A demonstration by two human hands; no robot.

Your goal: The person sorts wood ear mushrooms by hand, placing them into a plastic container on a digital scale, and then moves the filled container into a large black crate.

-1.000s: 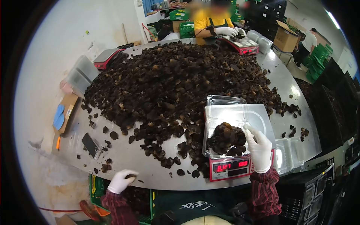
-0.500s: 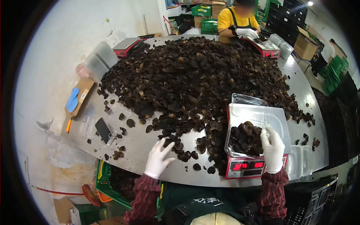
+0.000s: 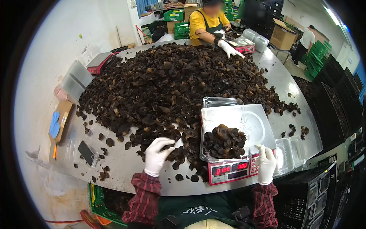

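While the big heap of dark brown dried mushrooms [image 3: 171, 80] spreads across the round grey metal table [image 3: 126, 162], the white-gloved left hand [image 3: 157, 155] sits at the heap's near edge, fingers curled around a few loose mushroom pieces. The white-gloved right hand [image 3: 266, 165] rests at the right side of the red digital scale [image 3: 232, 171], fingers loosely bent and gripping nothing, touching the scale's edge just beside the clear plastic tray [image 3: 225, 143]. That one tray sits on the scale's platform, holding a small mound of mushrooms, with its clear lid folded back behind it. Two red displays glow on the scale's front. Just right of the scale lie empty clear plastic containers [image 3: 291, 152]. One dark phone [image 3: 86, 152] lies on the table to the left, near scattered single mushrooms. Two more red scales show: one [image 3: 100, 61] at the far left rim, one [image 3: 242, 45] at the far end, where a person in a yellow shirt [image 3: 204, 21] reaches a gloved hand toward the heap. Another person in white [image 3: 305, 38] stands further right by green crates [image 3: 318, 57].
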